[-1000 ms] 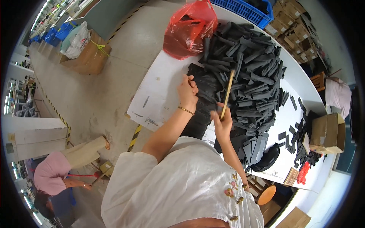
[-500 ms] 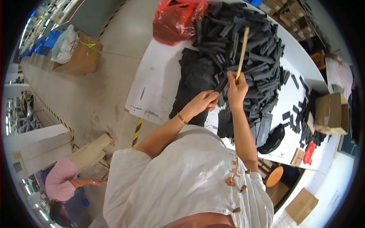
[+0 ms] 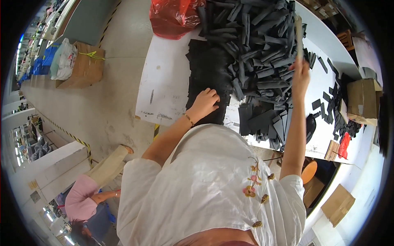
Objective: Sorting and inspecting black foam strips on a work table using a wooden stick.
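Note:
My right hand (image 3: 301, 70) is closed round the lower end of a pale, slim wooden stick (image 3: 299, 35), which points away from me, slightly blurred. It is over the right side of a big heap of black folded strips (image 3: 262, 49). Over the near part of a layered black sheet material (image 3: 210, 69), my left hand (image 3: 205, 102) has its fingers bent and a little apart, with nothing seen in them. Flat dark pieces (image 3: 262, 121) lie in front of the heap, close to my body.
A red plastic bag (image 3: 174, 18) stands at the far left of the white table (image 3: 158, 78). To the right are small black pieces (image 3: 326, 100), a cardboard box (image 3: 362, 98) and a red bag (image 3: 344, 145). A person in pink (image 3: 84, 197) sits at lower left.
My hands have parted. Both were at a dark strip, which neither visibly holds now. My right hand has swung right with the stick, while my left moved slightly left and nearer.

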`<act>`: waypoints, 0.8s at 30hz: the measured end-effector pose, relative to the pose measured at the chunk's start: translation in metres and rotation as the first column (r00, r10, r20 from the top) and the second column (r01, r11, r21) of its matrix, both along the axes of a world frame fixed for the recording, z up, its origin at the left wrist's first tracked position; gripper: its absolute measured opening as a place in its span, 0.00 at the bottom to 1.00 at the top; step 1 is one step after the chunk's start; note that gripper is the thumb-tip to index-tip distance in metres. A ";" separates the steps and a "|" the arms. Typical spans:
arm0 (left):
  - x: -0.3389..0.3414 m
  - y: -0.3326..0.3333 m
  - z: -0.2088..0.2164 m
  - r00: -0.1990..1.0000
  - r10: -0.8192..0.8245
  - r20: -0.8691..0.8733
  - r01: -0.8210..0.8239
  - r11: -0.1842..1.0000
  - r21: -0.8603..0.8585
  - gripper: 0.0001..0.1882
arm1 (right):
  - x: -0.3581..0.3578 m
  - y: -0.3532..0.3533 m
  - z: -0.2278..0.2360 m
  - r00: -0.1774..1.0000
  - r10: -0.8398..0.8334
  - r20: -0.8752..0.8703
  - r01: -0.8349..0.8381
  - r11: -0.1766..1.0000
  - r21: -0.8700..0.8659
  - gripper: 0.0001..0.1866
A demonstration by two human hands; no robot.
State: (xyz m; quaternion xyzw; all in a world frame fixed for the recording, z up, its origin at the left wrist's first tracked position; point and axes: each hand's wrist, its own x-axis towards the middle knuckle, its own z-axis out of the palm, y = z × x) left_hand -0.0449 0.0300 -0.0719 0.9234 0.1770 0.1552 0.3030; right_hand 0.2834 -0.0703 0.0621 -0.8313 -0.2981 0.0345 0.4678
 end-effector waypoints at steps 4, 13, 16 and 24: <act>0.008 0.003 -0.019 0.986 -0.045 -0.163 0.065 0.990 0.123 0.07 | -0.054 -0.057 -0.048 0.963 0.187 -0.193 -0.215 0.967 -0.135 0.11; 0.003 0.042 0.003 0.994 0.040 -0.106 -0.092 0.829 -0.552 0.05 | -0.085 -0.118 -0.043 0.753 0.612 0.240 -0.468 0.756 -0.458 0.11; 0.001 0.046 0.012 0.988 0.068 -0.141 -0.143 0.760 -0.634 0.06 | -0.088 -0.109 -0.044 0.715 0.648 0.263 -0.497 0.735 -0.461 0.11; 0.005 0.044 0.039 0.988 -0.035 -0.153 -0.026 0.925 -0.380 0.06 | -0.096 -0.085 -0.049 0.631 0.706 0.320 -0.566 0.702 -0.433 0.12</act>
